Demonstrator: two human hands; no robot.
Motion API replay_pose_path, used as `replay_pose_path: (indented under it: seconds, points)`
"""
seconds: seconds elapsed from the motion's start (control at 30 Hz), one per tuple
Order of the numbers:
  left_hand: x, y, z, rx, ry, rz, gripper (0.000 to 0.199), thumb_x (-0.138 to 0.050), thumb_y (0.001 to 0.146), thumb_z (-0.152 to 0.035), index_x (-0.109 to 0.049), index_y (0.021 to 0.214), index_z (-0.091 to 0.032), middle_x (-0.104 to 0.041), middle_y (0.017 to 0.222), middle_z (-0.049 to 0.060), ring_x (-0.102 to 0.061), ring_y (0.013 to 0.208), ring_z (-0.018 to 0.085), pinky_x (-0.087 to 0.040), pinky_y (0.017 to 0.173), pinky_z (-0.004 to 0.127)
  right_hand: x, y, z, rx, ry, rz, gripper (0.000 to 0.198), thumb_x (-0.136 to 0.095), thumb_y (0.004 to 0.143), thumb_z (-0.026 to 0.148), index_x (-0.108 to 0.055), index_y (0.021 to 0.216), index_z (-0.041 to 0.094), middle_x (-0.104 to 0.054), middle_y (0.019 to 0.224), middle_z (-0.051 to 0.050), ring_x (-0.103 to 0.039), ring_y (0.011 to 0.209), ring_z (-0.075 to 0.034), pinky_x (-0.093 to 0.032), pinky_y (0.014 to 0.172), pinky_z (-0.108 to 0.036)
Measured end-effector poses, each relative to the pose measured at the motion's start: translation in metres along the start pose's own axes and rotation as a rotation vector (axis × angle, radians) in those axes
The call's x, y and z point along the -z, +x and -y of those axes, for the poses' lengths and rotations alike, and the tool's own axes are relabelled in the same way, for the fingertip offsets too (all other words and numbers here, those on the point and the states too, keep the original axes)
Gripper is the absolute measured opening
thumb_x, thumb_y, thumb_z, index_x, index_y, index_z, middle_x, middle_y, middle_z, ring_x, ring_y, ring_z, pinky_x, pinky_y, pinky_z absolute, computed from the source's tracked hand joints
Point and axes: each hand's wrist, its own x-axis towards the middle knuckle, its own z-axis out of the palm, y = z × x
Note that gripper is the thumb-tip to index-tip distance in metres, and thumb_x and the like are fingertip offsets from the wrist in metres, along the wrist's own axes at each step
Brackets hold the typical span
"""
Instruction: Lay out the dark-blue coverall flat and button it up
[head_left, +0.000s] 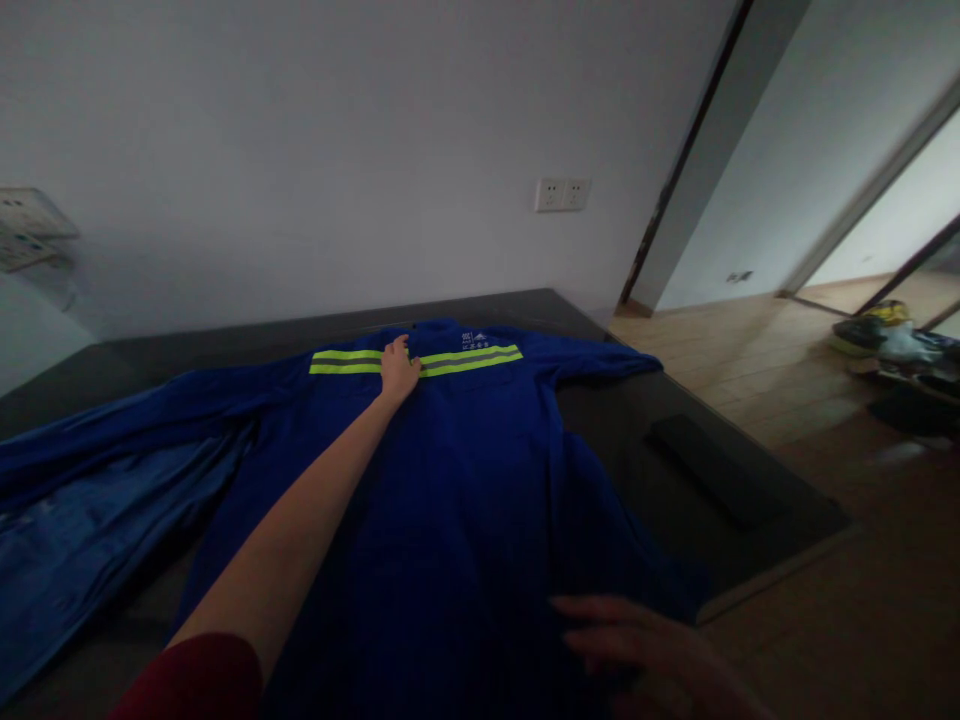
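Note:
A blue work jacket (pixel 465 450) lies spread face up with both sleeves out to the sides. Across its chest runs a lime-yellow and grey reflective stripe (pixel 472 361), with small white print above it. My left hand (pixel 400 368) is at the middle of the chest, fingers bent and closed on the cloth where the stripe breaks. At the lower right, my right hand (pixel 637 645) is dim and slightly blurred. Its fingers are stretched out and apart over the jacket's lower side, and nothing shows in them.
The jacket lies on a dark table (pixel 600 400) against a white wall. Another blue garment (pixel 112 530) lies at the left. A dark flat object (pixel 712 470) rests near the table's right edge. Bags and other items (pixel 900 345) sit on the wooden floor at the right.

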Motion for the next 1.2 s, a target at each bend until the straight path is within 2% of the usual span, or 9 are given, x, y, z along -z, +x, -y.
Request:
replay_pose_path:
  seconds: [0.1, 0.17, 0.27, 0.37, 0.43, 0.63, 0.83, 0.97, 1.2]
  points:
    - [-0.001, -0.011, -0.023, -0.127, 0.035, 0.016, 0.048, -0.052, 0.081, -0.014, -0.047, 0.129, -0.018, -0.045, 0.132, 0.015, -0.039, 0.126, 0.032, -0.033, 0.104, 0.049, 0.043, -0.011, -0.018, -0.074, -0.235, -0.443, 0.021, -0.054, 0.086, 0.035, -0.073, 0.095, 0.030, -0.073, 0.101, -0.004, -0.069, 0.092, -0.021, -0.057, 0.080, -0.031]
    - [-0.010, -0.021, -0.043, -0.231, 0.042, 0.086, 0.041, -0.052, 0.081, -0.014, -0.054, 0.122, -0.021, -0.048, 0.131, 0.012, -0.040, 0.125, 0.031, -0.033, 0.104, 0.047, 0.065, -0.021, -0.034, -0.155, -0.348, -0.616, 0.024, -0.053, 0.084, 0.039, -0.072, 0.094, 0.027, -0.072, 0.098, -0.006, -0.068, 0.091, -0.023, -0.057, 0.079, -0.034]
    - [-0.035, -0.042, -0.078, -0.383, 0.043, 0.238, 0.034, -0.053, 0.083, -0.020, -0.059, 0.116, -0.023, -0.052, 0.131, 0.009, -0.040, 0.125, 0.029, -0.031, 0.106, 0.046, 0.077, -0.033, -0.046, -0.243, -0.363, -0.487, 0.031, -0.055, 0.080, 0.038, -0.069, 0.104, 0.025, -0.069, 0.109, -0.009, -0.066, 0.098, -0.026, -0.055, 0.084, -0.039]
    - [-0.068, -0.066, -0.114, -0.485, 0.048, 0.394, 0.037, -0.054, 0.085, -0.031, -0.057, 0.121, -0.025, -0.051, 0.136, 0.006, -0.039, 0.129, 0.029, -0.028, 0.109, 0.047, 0.065, -0.031, -0.046, -0.275, -0.304, -0.238, 0.049, -0.058, 0.074, 0.027, -0.059, 0.124, 0.025, -0.060, 0.127, -0.008, -0.056, 0.116, -0.025, -0.045, 0.099, -0.043]
    - [-0.089, -0.080, -0.132, -0.503, 0.062, 0.469, 0.043, -0.053, 0.087, -0.037, -0.053, 0.128, -0.028, -0.048, 0.140, 0.006, -0.036, 0.132, 0.030, -0.027, 0.109, 0.050, 0.053, -0.021, -0.046, -0.266, -0.285, -0.209, 0.054, -0.057, 0.072, 0.020, -0.058, 0.126, 0.025, -0.058, 0.128, -0.008, -0.052, 0.120, -0.025, -0.040, 0.103, -0.043]
    - [-0.117, -0.098, -0.147, -0.464, 0.128, 0.493, 0.048, -0.041, 0.093, -0.040, -0.042, 0.139, -0.027, -0.039, 0.148, 0.010, -0.030, 0.137, 0.032, -0.017, 0.111, 0.057, 0.039, -0.001, -0.058, -0.238, -0.104, -0.414, 0.026, -0.053, 0.077, 0.021, -0.067, 0.099, 0.022, -0.066, 0.103, -0.008, -0.060, 0.100, -0.024, -0.047, 0.090, -0.040]
    - [-0.117, -0.097, -0.143, -0.486, 0.149, 0.462, 0.048, -0.036, 0.094, -0.041, -0.042, 0.140, -0.027, -0.039, 0.148, 0.008, -0.031, 0.137, 0.029, -0.018, 0.113, 0.053, 0.046, -0.010, -0.058, -0.275, 0.078, -0.416, 0.027, -0.056, 0.074, 0.023, -0.067, 0.099, 0.022, -0.064, 0.108, -0.008, -0.060, 0.102, -0.023, -0.049, 0.085, -0.035]
    - [-0.116, -0.097, -0.143, -0.496, 0.143, 0.467, 0.050, -0.036, 0.095, -0.041, -0.040, 0.141, -0.025, -0.038, 0.148, 0.010, -0.031, 0.138, 0.030, -0.018, 0.112, 0.054, 0.037, -0.002, -0.056, -0.359, 0.034, -0.600, 0.037, -0.056, 0.070, 0.019, -0.064, 0.105, 0.021, -0.068, 0.098, -0.005, -0.064, 0.091, -0.021, -0.050, 0.080, -0.034]
    - [-0.121, -0.094, -0.140, -0.491, 0.138, 0.479, 0.049, -0.037, 0.094, -0.041, -0.041, 0.141, -0.027, -0.040, 0.147, 0.009, -0.031, 0.137, 0.031, -0.019, 0.112, 0.054, 0.044, -0.008, -0.036, -0.312, -0.116, -0.870, 0.017, -0.056, 0.071, 0.024, -0.071, 0.079, 0.022, -0.067, 0.077, -0.004, -0.063, 0.074, -0.019, -0.049, 0.064, -0.030]
